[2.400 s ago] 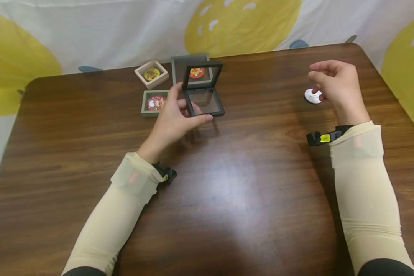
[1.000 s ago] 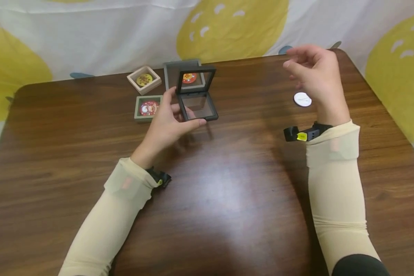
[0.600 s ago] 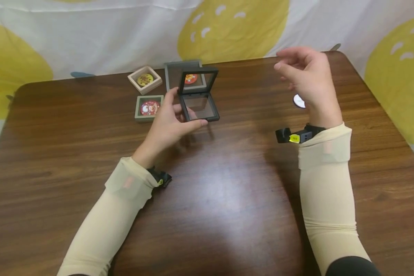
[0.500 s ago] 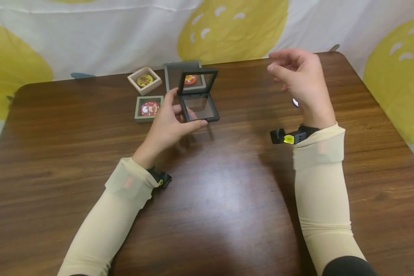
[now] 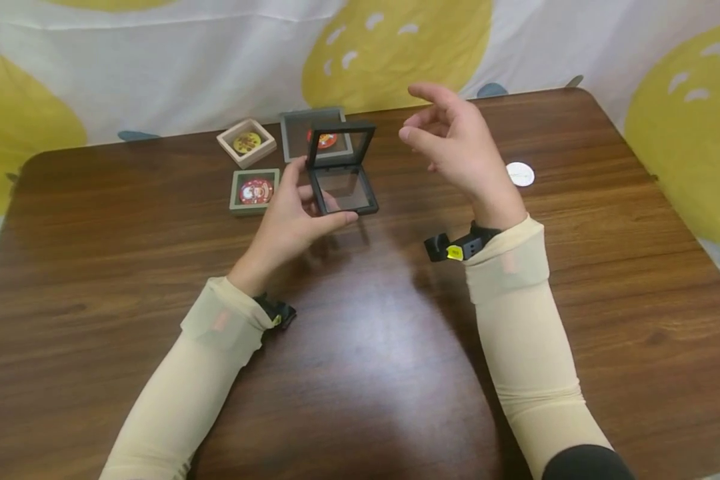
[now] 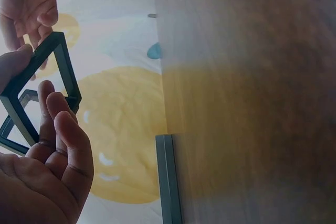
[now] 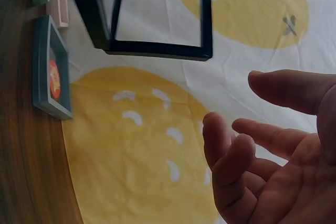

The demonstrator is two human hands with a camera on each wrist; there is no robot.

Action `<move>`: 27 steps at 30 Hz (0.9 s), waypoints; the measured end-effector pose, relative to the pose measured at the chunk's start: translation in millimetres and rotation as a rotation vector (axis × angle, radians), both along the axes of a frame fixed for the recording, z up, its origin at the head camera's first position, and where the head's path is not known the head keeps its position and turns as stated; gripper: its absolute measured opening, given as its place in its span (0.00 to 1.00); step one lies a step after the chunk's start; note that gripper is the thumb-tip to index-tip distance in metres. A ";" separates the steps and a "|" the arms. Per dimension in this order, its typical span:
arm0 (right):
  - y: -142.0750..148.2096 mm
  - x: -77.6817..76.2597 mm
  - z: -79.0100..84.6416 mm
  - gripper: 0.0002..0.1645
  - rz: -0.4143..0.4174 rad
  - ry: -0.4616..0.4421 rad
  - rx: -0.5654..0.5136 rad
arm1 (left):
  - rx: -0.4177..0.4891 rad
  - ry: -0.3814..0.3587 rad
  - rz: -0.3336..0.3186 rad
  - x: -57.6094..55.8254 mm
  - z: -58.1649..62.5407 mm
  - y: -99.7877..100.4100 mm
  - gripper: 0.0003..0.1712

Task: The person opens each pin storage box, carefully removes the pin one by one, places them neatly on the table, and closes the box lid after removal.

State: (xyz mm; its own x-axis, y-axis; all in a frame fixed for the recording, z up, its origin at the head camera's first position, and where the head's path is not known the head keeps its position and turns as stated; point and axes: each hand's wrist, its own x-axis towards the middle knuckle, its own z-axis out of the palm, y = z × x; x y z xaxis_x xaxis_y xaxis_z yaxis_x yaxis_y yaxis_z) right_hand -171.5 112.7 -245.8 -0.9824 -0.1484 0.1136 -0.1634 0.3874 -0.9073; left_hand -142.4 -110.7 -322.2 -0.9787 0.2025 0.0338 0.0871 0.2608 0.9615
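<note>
With left hand (image 5: 297, 217), pinching, seemingly steadying hinged frame (image 5: 339, 165) near far edge of table (image 5: 384, 347); with right hand (image 5: 459, 143), spread, next likely to grasp it.

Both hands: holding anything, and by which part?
The left hand holds the open black frame by its lower half's edges; the right hand holds nothing.

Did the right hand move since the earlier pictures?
Yes. In the head view, the right hand has moved left past the white disc on the table, closer to the open black case.
</note>
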 end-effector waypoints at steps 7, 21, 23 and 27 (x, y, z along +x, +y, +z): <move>-15.8 -1.1 -7.1 0.37 0.109 -0.011 0.095 | -0.008 0.010 -0.007 -1.3 -0.3 -0.9 0.53; -26.4 3.8 -13.7 0.32 0.266 0.028 0.187 | 0.071 -0.043 0.030 -3.7 0.0 -2.2 0.54; -26.5 4.5 -13.0 0.31 0.278 0.019 0.180 | 0.101 -0.061 0.032 -4.6 0.2 -2.7 0.53; -27.2 5.1 -11.7 0.33 0.305 0.035 0.250 | 0.118 -0.084 0.042 -5.6 0.9 -4.2 0.53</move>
State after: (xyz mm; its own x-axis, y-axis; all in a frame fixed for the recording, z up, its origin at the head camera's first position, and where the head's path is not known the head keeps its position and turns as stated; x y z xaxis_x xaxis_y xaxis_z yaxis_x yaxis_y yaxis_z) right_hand -166.3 85.5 -257.6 -0.8850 -0.4605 0.0694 -0.3344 0.5246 -0.7829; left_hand -148.1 -114.9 -321.4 -0.9866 0.1608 -0.0276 -0.0037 0.1471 0.9891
